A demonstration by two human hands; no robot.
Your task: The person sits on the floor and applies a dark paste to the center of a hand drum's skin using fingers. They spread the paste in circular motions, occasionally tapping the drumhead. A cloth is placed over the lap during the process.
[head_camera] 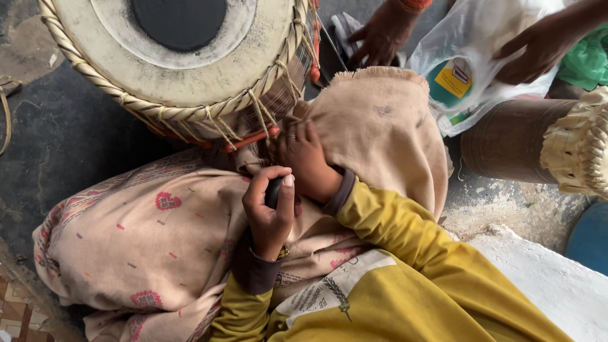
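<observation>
Two hands at work in mid-frame, just below the drum [190,82] that fills the upper left. Left hand [269,212] clamped round a small black lump [273,192], thumb over the top, fingers curled behind, only a sliver of the lump showing just left of the right wrist. Right hand [304,158], ringed, laid fingers together on the cloth [373,126] right at the drum's lower edge, where the lacing [259,114] runs down from the rim; cannot tell whether pinching a strap or only pressing flat, with the fingertips hidden among lacing and folds. Judged from this, best done slowly: brace the drum firmly against the lap with the right hand so nothing rolls, and steady the left wrist against the right forearm for control. Grip the lump low enough to leave a working face bare, yet tight enough not to slip off the thumb. Work near the rim with short, light contact, since a hard knock beside the lacing would likely fray the straps or mark the pale skin. Mind the right fingertips, sitting very close to where the lump would land. Watch the loose cloth too, bunched under both hands and apt to snag. Across the upper right, another person's two hands [380,35] busy with a white bag [468,38], well apart; below these, a second drum [513,139] lying at the right edge, and a white slab [557,285] at lower right.
</observation>
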